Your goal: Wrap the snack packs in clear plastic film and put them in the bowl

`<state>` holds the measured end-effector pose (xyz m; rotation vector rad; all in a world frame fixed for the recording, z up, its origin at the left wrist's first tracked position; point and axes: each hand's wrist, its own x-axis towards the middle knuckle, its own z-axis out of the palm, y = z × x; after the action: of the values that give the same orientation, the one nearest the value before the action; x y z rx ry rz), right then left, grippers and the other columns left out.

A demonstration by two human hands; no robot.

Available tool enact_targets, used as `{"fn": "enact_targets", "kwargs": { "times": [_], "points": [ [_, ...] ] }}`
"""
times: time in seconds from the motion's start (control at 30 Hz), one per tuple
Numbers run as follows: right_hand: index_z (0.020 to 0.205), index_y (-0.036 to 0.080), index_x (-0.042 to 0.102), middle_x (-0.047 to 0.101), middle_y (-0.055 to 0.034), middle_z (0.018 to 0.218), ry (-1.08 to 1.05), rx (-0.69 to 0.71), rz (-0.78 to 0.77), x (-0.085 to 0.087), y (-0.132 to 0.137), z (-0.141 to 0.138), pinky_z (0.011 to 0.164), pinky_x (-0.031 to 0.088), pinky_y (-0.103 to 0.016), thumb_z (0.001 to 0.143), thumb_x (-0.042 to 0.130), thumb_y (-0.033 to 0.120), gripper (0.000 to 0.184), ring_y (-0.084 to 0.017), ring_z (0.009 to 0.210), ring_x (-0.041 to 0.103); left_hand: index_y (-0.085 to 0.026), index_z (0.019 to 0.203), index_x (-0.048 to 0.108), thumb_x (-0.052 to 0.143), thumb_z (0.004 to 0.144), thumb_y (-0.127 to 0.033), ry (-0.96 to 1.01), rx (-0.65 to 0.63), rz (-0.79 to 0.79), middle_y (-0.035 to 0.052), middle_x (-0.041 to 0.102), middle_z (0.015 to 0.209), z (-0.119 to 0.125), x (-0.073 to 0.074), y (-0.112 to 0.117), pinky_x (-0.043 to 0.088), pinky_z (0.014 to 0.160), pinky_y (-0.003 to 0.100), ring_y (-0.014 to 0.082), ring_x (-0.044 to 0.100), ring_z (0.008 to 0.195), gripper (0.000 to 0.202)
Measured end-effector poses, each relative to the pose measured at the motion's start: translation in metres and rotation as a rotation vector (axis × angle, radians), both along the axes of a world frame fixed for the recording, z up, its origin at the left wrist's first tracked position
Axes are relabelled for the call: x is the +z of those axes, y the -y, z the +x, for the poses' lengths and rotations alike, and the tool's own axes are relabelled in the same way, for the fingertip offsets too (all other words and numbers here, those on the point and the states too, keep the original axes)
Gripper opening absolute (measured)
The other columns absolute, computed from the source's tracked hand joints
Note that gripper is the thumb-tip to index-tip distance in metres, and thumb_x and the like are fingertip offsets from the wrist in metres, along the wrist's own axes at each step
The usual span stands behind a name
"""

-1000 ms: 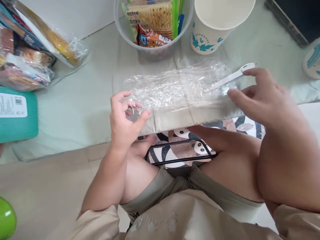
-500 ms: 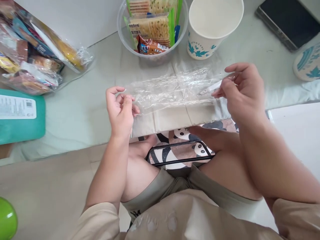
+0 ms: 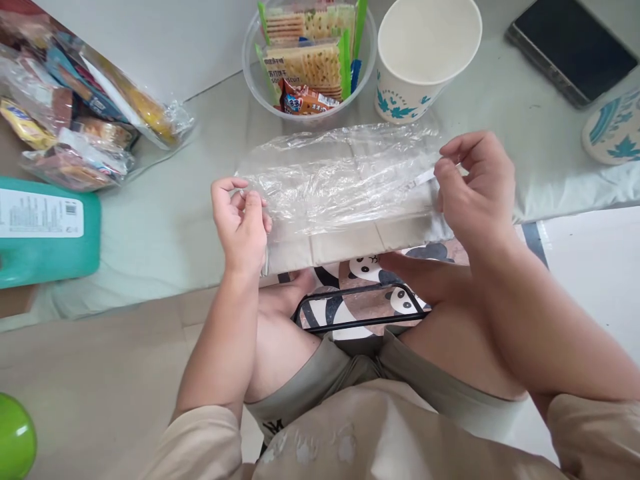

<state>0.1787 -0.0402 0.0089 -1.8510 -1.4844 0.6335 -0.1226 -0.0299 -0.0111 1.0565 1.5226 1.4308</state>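
Observation:
A clear, crinkled plastic bag [image 3: 330,183] stretches between my two hands above the near edge of the cloth-covered table. My left hand [image 3: 240,223] pinches its left end between thumb and fingers. At the other end, my right hand [image 3: 477,183] is closed on the bag's edge, close to a narrow white strip [image 3: 419,180] on the plastic. Just beyond the bag stands a round clear tub [image 3: 249,67] holding packets of soda biscuits [image 3: 313,70] and a small brown snack packet [image 3: 307,100]. Beside it is a white paper cup [image 3: 400,87] with blue-green leaves.
At the left lie a large bag of packaged snacks [image 3: 80,127] and a green jug [image 3: 55,260] with a white label. A black phone [image 3: 573,50] rests at the upper right, near another leaf-patterned cup [image 3: 615,130]. A black-framed stool [image 3: 360,327] shows between the legs.
The plastic bag has spread wider and flatter between my hands. My right hand has shifted slightly left, while my left hand has stayed almost in place.

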Motion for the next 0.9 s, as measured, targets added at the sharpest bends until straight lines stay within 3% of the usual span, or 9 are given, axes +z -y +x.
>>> {"fn": "enact_targets", "kwargs": {
  "times": [0.13,0.23,0.4,0.57,0.63,0.73,0.8,0.9],
  "points": [
    [0.098,0.027,0.066,0.064,0.0015,0.078,0.054,0.065,-0.178,0.01,0.002,0.001,0.059,0.044,-0.034,0.082,0.057,0.024,0.018,-0.015,0.055,0.053,-0.023,0.084,0.058,0.068,0.084,-0.015,-0.095,-0.038,-0.026,-0.0053,0.058,0.067,-0.004,-0.001,0.005,0.027,0.034,0.019,0.0038,0.038,0.04,0.013],
    [0.095,0.029,0.068,0.058,0.0038,0.064,0.16,0.117,-0.258,0.017,0.005,0.002,0.062,0.044,-0.036,0.077,0.054,0.017,0.026,-0.019,0.056,0.053,-0.023,0.086,0.062,0.068,0.085,-0.015,-0.187,-0.104,-0.073,-0.0043,0.062,0.074,-0.009,-0.002,0.01,0.032,0.035,0.021,0.0035,0.042,0.04,0.01],
    [0.092,0.031,0.067,0.057,0.0027,0.06,0.258,0.13,-0.283,0.02,0.005,0.004,0.065,0.042,-0.038,0.072,0.053,0.014,0.03,-0.025,0.06,0.056,-0.021,0.087,0.064,0.074,0.078,-0.016,-0.282,-0.142,-0.133,-0.002,0.066,0.085,-0.018,-0.002,0.02,0.046,0.047,0.02,0.0063,0.061,0.051,0.014],
    [0.096,0.031,0.069,0.062,0.0011,0.063,0.329,0.155,-0.333,0.015,0.001,0.005,0.064,0.04,-0.037,0.073,0.055,0.017,0.031,-0.026,0.065,0.058,-0.021,0.082,0.065,0.076,0.073,-0.015,-0.47,-0.211,-0.298,-0.0037,0.061,0.072,-0.021,0.003,0.024,0.04,0.051,0.023,0.0081,0.053,0.05,0.015],
    [0.102,0.03,0.07,0.063,0.0,0.067,0.366,0.159,-0.326,0.012,0.0,0.006,0.067,0.042,-0.038,0.076,0.055,0.02,0.032,-0.027,0.068,0.06,-0.022,0.085,0.07,0.079,0.07,-0.015,-0.638,-0.228,-0.3,-0.0023,0.063,0.078,-0.021,0.004,0.025,0.043,0.058,0.026,0.0097,0.051,0.055,0.019],
    [0.11,0.029,0.071,0.065,-0.0039,0.078,0.415,0.147,-0.246,0.011,0.002,0.008,0.075,0.049,-0.045,0.079,0.057,0.026,0.034,-0.031,0.08,0.065,-0.026,0.09,0.075,0.087,0.064,-0.018,-0.822,-0.195,-0.204,0.002,0.059,0.099,-0.023,0.005,0.029,0.047,0.068,0.031,0.0127,0.052,0.066,0.029],
    [0.116,0.026,0.071,0.068,-0.0101,0.097,0.439,0.069,-0.134,0.014,0.005,0.007,0.083,0.053,-0.051,0.081,0.06,0.031,0.037,-0.035,0.095,0.068,-0.027,0.091,0.076,0.09,0.063,-0.022,-0.846,-0.111,-0.068,0.0042,0.053,0.104,-0.023,0.009,0.032,0.05,0.073,0.034,0.016,0.055,0.073,0.032],
    [0.122,0.021,0.07,0.066,-0.0192,0.121,0.435,0.016,0.113,0.02,0.012,-0.006,0.097,0.053,-0.056,0.087,0.059,0.033,0.039,-0.038,0.113,0.067,-0.028,0.098,0.075,0.082,0.076,-0.026,-0.824,-0.034,0.242,0.007,0.054,0.104,-0.014,0.019,0.034,0.054,0.085,0.04,0.0222,0.061,0.088,0.023]
  ]
}}
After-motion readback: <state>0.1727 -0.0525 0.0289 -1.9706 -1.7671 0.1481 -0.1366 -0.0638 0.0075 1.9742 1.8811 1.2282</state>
